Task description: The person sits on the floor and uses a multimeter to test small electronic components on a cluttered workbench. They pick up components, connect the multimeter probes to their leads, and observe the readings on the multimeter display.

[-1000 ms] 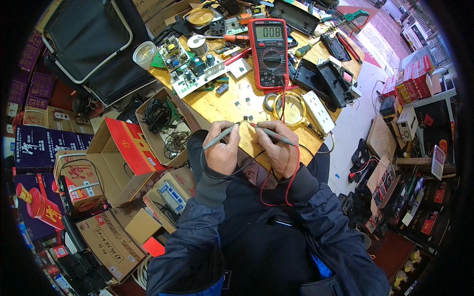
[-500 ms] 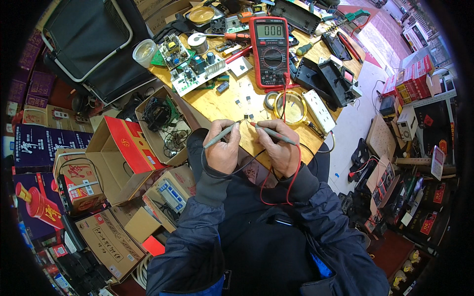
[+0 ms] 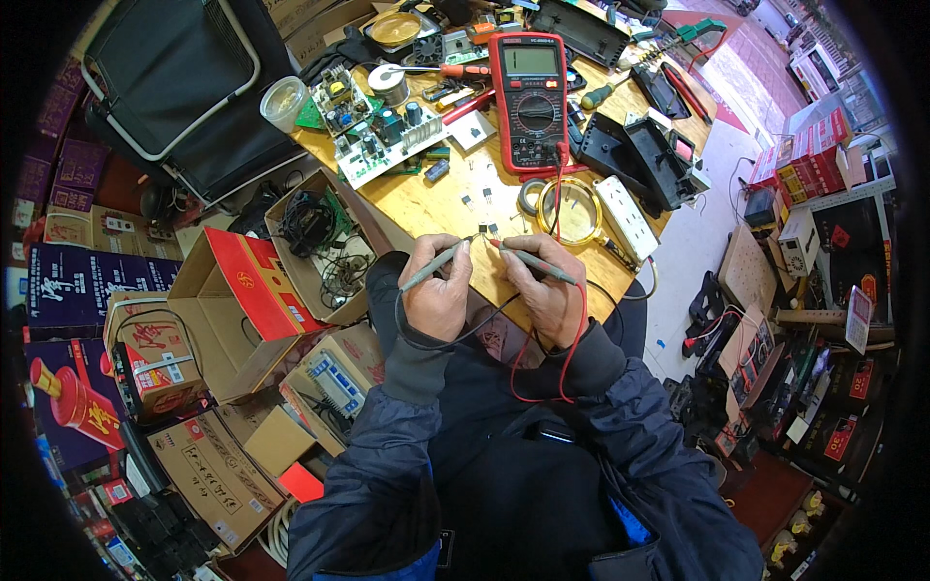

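Left hand: pinching slim grey probe. Right hand: pinching red-tipped grey probe. Near both tips, on yellowish wooden tabletop: two small, blocky black components. Beyond: boxy red multimeter, round dial.

The tabletop is light yellow-brown wood and occupies the upper centre. A chair with black fabric and a bent metal tube frame is located at upper left, beside the tabletop. Pale flooring extends along the tabletop's right side. An open cardboard box with a red flap stands at left; purple cartons are stacked beyond it. Red cartons stand at right. Brightly lit paved ground, pinkish in tone, is visible at upper right.
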`<control>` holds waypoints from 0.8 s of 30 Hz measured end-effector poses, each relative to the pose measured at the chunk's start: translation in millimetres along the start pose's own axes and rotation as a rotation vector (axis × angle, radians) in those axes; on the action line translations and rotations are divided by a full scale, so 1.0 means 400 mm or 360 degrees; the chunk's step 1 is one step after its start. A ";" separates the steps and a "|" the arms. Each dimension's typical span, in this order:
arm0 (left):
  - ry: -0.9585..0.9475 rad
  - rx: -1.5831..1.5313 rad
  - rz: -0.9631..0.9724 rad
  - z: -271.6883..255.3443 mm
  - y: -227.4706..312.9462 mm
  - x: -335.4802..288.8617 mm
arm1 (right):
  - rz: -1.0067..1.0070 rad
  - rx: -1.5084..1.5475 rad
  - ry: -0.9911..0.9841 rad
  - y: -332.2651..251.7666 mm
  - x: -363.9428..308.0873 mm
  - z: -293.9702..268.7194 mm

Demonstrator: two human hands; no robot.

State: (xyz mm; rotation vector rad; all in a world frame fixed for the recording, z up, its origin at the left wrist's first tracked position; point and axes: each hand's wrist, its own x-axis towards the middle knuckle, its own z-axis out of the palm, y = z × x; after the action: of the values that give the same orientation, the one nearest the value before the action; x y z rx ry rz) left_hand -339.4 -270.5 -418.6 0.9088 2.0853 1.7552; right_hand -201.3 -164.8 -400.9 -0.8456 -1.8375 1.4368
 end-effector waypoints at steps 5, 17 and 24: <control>0.0014 -0.0023 0.0014 0.002 0.003 0.001 | -0.0007 -0.0007 0.0000 0.002 0.001 0.001; 0.0004 -0.0013 -0.0005 0.003 0.001 0.001 | -0.0023 0.0016 0.0008 0.008 -0.001 0.001; -0.0057 -0.0211 -0.0099 -0.008 -0.005 0.002 | 0.0087 0.0091 0.0117 -0.003 -0.008 -0.008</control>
State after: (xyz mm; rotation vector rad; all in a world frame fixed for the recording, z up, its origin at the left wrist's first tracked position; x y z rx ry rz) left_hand -342.5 -272.8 -419.7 0.8229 1.9281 1.8072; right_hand -197.1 -165.7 -399.6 -0.9145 -1.7230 1.4655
